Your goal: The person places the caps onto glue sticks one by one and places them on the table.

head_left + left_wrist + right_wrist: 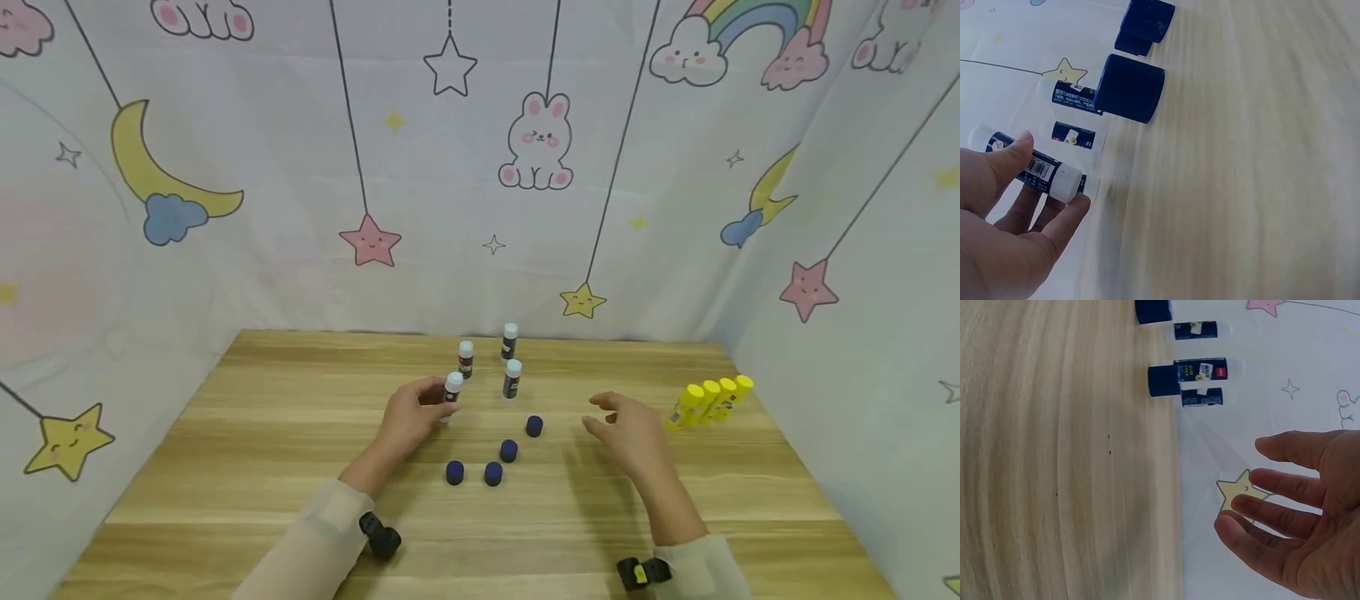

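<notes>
My left hand [412, 414] pinches a glue stick [1039, 169] with a dark label and white ends between thumb and fingers. Behind it, three more white-topped glue sticks stand upright: one at the back left [466, 360], one at the far back [509, 342] and one to the right [512, 380]. Several dark blue caps lie in front of them, among them a near-left cap [454, 472] and a right cap [534, 426]. My right hand [633, 433] hovers over the table with fingers spread and loosely bent, holding nothing; the right wrist view shows its palm [1329, 531].
To the right of my right hand, several yellow tubes [692, 406] stand in a slanting row near the table's right side. The wooden table [300, 417] meets a patterned cloth backdrop [300, 275] at its back edge, and cloth also hangs at both sides.
</notes>
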Demonstrator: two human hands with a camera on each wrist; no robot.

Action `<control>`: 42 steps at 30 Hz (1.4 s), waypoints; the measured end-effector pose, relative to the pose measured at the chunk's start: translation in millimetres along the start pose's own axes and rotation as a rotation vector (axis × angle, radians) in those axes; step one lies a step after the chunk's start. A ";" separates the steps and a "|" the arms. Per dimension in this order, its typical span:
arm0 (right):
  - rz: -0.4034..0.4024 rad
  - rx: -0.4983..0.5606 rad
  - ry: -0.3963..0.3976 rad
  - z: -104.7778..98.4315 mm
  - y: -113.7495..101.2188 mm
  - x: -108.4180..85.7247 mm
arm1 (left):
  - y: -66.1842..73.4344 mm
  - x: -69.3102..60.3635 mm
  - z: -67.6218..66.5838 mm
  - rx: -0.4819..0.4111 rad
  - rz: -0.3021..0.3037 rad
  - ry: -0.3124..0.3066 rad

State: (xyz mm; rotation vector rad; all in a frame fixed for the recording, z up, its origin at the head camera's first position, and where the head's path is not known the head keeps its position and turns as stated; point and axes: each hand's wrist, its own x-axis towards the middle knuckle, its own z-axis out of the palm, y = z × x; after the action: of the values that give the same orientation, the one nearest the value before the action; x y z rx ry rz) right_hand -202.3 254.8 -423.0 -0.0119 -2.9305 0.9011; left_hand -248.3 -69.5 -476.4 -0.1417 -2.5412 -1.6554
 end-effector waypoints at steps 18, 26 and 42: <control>-0.088 0.013 -0.099 36.6 -13.9 27.6 | 5.7 -24.0 -21.7 0.128 0.021 0.009; -0.140 0.037 -0.125 53.4 -19.5 37.2 | 9.7 -32.3 -23.3 0.134 0.034 0.018; -0.243 -0.108 -0.181 69.6 -35.8 46.6 | 7.8 -41.8 -26.4 0.148 0.024 0.042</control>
State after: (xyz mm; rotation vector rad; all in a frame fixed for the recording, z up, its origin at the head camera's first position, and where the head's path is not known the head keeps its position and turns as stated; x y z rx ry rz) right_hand -253.4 187.5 -457.0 0.4317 -3.0495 0.7419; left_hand -204.8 -91.4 -464.5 -0.1229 -2.6083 -1.4399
